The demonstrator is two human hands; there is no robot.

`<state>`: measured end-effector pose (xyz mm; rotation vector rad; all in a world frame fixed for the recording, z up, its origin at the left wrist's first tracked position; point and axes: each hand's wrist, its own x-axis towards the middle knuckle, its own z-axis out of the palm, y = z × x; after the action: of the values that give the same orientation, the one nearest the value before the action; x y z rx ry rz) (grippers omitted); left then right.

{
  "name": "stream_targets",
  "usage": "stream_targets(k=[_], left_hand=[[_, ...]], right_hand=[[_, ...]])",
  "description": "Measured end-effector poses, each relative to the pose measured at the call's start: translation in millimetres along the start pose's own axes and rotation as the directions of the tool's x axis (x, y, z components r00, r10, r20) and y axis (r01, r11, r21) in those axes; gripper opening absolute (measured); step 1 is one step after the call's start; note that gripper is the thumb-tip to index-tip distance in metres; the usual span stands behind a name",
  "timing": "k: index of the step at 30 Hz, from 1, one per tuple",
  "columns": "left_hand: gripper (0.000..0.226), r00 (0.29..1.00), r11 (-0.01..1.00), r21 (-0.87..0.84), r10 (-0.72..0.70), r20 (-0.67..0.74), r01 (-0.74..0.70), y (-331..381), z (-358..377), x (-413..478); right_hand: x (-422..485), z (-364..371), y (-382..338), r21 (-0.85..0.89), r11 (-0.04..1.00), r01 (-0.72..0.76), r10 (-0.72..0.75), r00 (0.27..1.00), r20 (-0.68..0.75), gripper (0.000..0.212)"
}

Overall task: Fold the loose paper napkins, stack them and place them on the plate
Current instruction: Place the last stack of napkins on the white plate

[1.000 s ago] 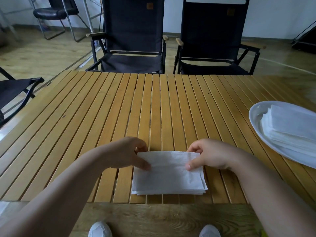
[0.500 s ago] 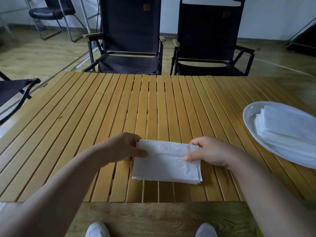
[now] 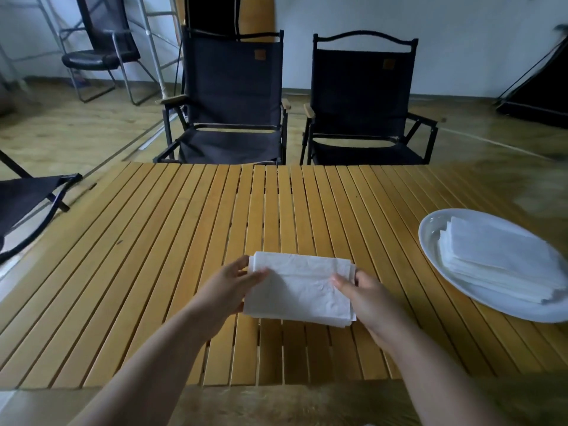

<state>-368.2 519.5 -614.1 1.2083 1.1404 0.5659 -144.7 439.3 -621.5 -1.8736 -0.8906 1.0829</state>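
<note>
I hold a stack of folded white paper napkins (image 3: 299,289) by its two short ends. My left hand (image 3: 229,290) pinches the left end, thumb on top, and my right hand (image 3: 367,298) pinches the right end. The stack is over the near middle of the slatted yellow wooden bench (image 3: 184,241). To the right, an oval white plate (image 3: 430,229) carries another pile of folded white napkins (image 3: 498,259).

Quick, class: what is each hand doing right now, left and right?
Left hand: closed, fingers and thumb pinching the left edge of the folded napkin stack.
Right hand: closed, pinching the same stack's right edge.
</note>
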Motion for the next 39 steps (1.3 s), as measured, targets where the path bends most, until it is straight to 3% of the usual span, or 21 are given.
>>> stream_targets(k=[2, 6, 11, 19, 27, 32, 39], left_hand=[[0.056, 0.994, 0.997, 0.062, 0.056, -0.094, -0.050, -2, 9, -4], [0.009, 0.955, 0.968, 0.105, 0.244, -0.171, -0.228, 6, 29, -11], [0.002, 0.931, 0.936, 0.199, 0.324, -0.165, -0.290, 19, 54, -10], [0.023, 0.959, 0.949, 0.159, 0.281, -0.036, -0.272, 35, 135, 9], [0.044, 0.946, 0.937, 0.155, 0.294, 0.134, -0.313, 55, 236, 39], [0.055, 0.913, 0.905, 0.144, 0.381, 0.147, -0.401, 88, 293, 70], [0.059, 0.915, 0.880, 0.250, 0.386, 0.118, -0.404, 97, 342, 118]], right_hand=[[-4, 3, -4, -0.037, 0.999, 0.003, -0.006, 0.998, -0.065, 0.030], [-12, -3, -21, -0.018, 1.000, 0.005, -0.007, 0.994, -0.111, 0.032], [-18, -33, -24, -0.106, 0.994, 0.021, -0.039, 0.984, -0.172, 0.034], [-21, -106, 4, -0.159, 0.987, -0.014, -0.042, 0.938, -0.343, 0.045], [-10, -204, 30, -0.301, 0.952, -0.061, -0.117, 0.835, -0.538, 0.041], [16, -262, 25, -0.330, 0.942, -0.066, -0.171, 0.753, -0.636, 0.044], [49, -302, 36, -0.332, 0.940, -0.075, -0.172, 0.737, -0.654, 0.038]])
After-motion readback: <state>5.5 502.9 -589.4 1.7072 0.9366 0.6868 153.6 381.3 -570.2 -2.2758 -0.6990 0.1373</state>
